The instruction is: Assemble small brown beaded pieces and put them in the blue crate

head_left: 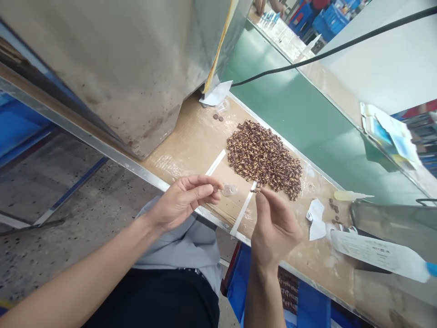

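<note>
My left hand (182,202) pinches a clear round plastic disc (229,190) at its fingertips, above a cardboard-covered bench (191,155). My right hand (275,228) is shut on a tiny brown piece (256,191) between thumb and forefinger. Just beyond both hands lies a loose heap of small brown-and-gold parts (264,159). Two white strips (243,209) lie on the cardboard beneath my hands. Several flat brown discs (217,117) sit near a clear plastic piece (222,106) at the far end.
A grey metal housing (116,68) overhangs the bench at upper left. Beyond the bench runs a green belt (283,95), crossed by a black cable (327,54). To the right lie a white paper scrap (317,219), a pale nozzle (351,196) and a white bottle (378,255).
</note>
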The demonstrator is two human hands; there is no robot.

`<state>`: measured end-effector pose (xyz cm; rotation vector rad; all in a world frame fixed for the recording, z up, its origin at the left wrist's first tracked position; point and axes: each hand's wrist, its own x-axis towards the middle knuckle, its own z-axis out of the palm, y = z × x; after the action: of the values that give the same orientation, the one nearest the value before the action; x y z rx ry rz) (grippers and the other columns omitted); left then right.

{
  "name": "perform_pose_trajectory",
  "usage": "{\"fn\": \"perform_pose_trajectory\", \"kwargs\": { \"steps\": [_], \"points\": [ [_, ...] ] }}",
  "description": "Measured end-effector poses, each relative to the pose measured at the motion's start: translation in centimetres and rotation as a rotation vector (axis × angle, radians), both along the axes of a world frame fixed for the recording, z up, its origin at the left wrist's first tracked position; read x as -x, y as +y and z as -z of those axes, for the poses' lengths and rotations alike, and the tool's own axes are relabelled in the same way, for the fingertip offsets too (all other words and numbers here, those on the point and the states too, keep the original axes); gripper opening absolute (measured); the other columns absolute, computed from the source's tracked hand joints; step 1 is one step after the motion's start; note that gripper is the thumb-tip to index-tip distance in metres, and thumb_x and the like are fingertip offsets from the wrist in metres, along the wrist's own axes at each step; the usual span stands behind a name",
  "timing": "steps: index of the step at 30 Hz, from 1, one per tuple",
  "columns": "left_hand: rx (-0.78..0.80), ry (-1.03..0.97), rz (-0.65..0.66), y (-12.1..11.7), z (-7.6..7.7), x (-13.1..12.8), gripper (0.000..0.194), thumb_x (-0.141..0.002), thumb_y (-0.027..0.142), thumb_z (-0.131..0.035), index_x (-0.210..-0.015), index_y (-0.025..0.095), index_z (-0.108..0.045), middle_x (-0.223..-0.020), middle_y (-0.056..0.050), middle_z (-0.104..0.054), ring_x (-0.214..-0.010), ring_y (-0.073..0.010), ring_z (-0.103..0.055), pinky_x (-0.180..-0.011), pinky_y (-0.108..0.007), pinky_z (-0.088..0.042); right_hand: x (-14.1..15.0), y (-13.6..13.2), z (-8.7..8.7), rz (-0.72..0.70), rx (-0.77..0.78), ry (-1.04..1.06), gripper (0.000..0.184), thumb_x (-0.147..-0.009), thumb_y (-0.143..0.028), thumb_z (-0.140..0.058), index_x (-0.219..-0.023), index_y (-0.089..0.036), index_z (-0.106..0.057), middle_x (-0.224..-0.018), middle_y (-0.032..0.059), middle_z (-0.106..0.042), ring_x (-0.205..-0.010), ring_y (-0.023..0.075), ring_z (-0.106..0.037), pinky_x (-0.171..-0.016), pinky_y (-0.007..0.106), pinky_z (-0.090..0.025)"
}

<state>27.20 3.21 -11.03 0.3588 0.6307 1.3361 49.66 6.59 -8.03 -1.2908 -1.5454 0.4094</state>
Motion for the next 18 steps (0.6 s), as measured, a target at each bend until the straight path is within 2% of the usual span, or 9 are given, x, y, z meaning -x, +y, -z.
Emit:
{"fn": "perform_pose_trajectory", "kwargs": {
  "steps": [8, 14, 18],
  "points": [
    [0.058, -0.181, 0.104, -0.7, -0.7, -1.9, 0.026, -0.095, 0.032, -0.109, -0.111, 0.016, -0.097, -0.104, -0.009, -0.092, -0.084, -0.0124, -0.086, -0.078, -0.014, -0.07, 1.2, -2.2, -2.5, -0.099, 0.125, 0.2, 0.007, -0.109, -0.031, -0.092, -0.115, -0.027, -0.093, -0.109, 0.0061, -0.092, -0.097, 0.0246, -0.089, -0.086, 0.036, -0.074],
    [0.102, -0.161, 0.083, -1.0, -0.7, -2.7, 0.031, -0.084, 0.037, -0.117, -0.098, 0.017, -0.098, -0.103, -0.009, -0.094, -0.078, -0.0114, -0.086, -0.071, -0.012, -0.069, 1.9, -3.0, -2.7, -0.191, 0.168, 0.307, 0.008, -0.109, -0.027, -0.093, -0.117, -0.029, -0.093, -0.111, 0.0037, -0.092, -0.098, 0.0219, -0.089, -0.088, 0.033, -0.075],
    [0.103, -0.137, 0.07, -1.2, -1.0, -3.1, 0.034, -0.081, 0.04, -0.118, -0.096, 0.018, -0.098, -0.094, -0.007, -0.092, -0.078, -0.0118, -0.085, -0.068, -0.012, -0.067, 2.1, -3.2, -2.7, -0.254, 0.211, 0.392, 0.009, -0.109, -0.025, -0.093, -0.117, -0.031, -0.094, -0.11, 0.0025, -0.091, -0.096, 0.0203, -0.088, -0.087, 0.031, -0.075]
  ]
}}
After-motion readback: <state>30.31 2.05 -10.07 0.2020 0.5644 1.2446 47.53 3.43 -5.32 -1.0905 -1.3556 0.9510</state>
